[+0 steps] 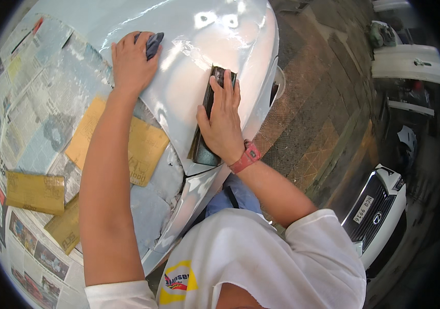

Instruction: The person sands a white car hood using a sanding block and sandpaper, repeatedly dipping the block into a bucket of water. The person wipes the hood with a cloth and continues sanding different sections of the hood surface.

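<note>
A wet, glossy car body panel [186,28] in pale grey and white, with pinkish-white patches, curves beneath both hands. On its left part my left hand [130,62] rests with a bunched dark grey cloth [154,45] gripped between thumb and fingers. Nearer the panel's right edge, my right hand [222,121] lies over a long dark sanding block [207,156], its fingers stretched along the top and the thumb at the left side. A sheet of sandpaper appears wrapped round the block, whose underside against the panel is hidden. My right wrist carries a red watch [245,156].
Newspaper [21,116] covers the surface to the left. Several yellow-brown sandpaper sheets [35,193] lie on it, some partly under my left forearm. Right of the panel are a patterned floor [302,123], a pale round container [280,82], a white car front [384,226] and white car parts [408,63].
</note>
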### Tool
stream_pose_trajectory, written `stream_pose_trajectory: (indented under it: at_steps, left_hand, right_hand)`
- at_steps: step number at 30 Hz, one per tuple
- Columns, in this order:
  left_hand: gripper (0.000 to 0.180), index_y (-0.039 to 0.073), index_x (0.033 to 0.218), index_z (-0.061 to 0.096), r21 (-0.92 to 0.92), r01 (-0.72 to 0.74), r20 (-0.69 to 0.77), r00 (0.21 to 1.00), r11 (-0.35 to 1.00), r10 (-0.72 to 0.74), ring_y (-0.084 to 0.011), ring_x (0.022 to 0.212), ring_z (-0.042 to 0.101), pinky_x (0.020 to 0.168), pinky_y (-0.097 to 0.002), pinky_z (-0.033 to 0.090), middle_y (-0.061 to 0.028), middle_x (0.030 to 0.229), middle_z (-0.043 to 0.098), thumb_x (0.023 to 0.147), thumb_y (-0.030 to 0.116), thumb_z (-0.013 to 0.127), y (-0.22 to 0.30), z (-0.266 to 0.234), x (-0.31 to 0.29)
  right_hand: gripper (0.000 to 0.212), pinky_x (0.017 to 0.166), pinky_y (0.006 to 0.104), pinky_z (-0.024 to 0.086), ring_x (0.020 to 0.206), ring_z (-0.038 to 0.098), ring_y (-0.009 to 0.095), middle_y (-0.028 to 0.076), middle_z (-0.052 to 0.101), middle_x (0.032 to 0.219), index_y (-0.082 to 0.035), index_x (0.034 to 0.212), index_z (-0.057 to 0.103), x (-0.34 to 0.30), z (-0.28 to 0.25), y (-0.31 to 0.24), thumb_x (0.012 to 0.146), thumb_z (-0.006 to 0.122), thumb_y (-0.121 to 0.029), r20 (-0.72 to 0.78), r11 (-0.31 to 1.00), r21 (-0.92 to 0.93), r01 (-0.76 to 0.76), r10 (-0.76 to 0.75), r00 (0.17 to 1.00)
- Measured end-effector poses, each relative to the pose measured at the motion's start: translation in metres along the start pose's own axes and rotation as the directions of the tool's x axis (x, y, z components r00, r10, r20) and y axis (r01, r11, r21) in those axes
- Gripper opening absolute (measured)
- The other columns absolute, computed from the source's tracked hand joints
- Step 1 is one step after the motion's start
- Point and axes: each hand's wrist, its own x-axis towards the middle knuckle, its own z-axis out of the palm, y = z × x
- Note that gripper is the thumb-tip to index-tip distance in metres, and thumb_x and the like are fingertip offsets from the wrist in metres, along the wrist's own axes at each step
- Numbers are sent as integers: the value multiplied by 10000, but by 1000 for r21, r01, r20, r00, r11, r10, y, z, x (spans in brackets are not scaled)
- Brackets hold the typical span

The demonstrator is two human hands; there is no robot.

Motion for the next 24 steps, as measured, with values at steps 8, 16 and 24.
stream_pose_trajectory:
  at_steps: [8, 16, 24]
  left_hand:
    - [330, 138, 1272, 716, -81, 10, 25, 1000, 997, -8, -345, 1285, 625, 1216, -564, 350, -117, 1352, 676, 1011, 338, 745, 24, 4, 6]
    - [335, 136, 1268, 719, -59, 33, 7, 999, 998, -33, -357, 1243, 629, 1183, -545, 373, -117, 1343, 682, 989, 312, 775, 16, -8, -1]
    - [342, 146, 1275, 722, -73, 10, 14, 1000, 997, -9, -358, 1252, 625, 1169, -536, 377, -115, 1331, 684, 983, 314, 787, 18, 2, 4]
  right_hand:
    - [716, 1355, 543, 214, 1604, 264, 539, 378, 286, 1722, 71, 1593, 427, 128, -37, 197, 964, 628, -206, -103, 949, -35, -314, 309, 945]
    - [689, 1359, 599, 183, 1638, 195, 555, 358, 243, 1749, 58, 1584, 416, -1, -24, 42, 973, 663, -142, 37, 999, 47, -22, 20, 999]
    - [692, 1347, 558, 214, 1627, 235, 528, 356, 233, 1753, 51, 1590, 411, 76, -38, 181, 1001, 629, -240, -71, 964, 85, -252, 258, 964]
